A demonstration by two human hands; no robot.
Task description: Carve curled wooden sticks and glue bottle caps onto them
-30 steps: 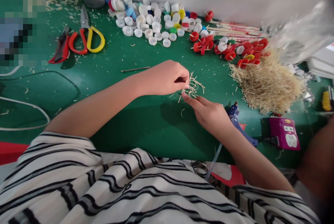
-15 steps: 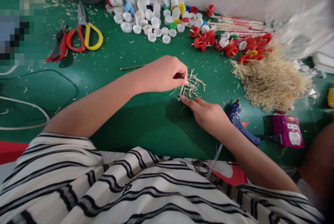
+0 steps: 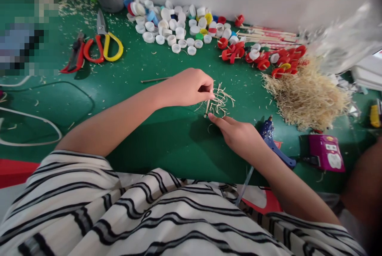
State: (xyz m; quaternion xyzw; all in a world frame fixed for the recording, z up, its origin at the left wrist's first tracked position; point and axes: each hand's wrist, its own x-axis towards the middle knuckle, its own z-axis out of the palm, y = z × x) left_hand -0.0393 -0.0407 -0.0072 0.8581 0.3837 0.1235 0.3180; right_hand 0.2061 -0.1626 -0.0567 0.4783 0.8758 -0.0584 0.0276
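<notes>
My left hand (image 3: 192, 86) is closed in a pinch on the upper end of a short, thin wooden stick (image 3: 207, 107), held over the green table. Just below, my right hand (image 3: 240, 133) is closed, its thumb and finger at the stick's lower end. A small dark bit shows at those fingertips, too small to name. Pale, curly wood strands (image 3: 222, 100) lie beside the stick, between and beyond my hands. Behind my left wrist a thin brown stick (image 3: 153, 79) lies on the table, partly hidden.
Scissors (image 3: 104, 45) and red-handled pliers (image 3: 76, 55) lie at left. Bottle caps (image 3: 179, 29) spread along the wall, with red caps on sticks (image 3: 235, 51) beside them. A heap of strands (image 3: 307, 96), a blue glue gun (image 3: 273, 142) and a purple box (image 3: 326, 152) are at right.
The view has swung slightly. My right fingertips sit a little lower along the stick, nearer to me. My left hand keeps its pinch almost unchanged.
</notes>
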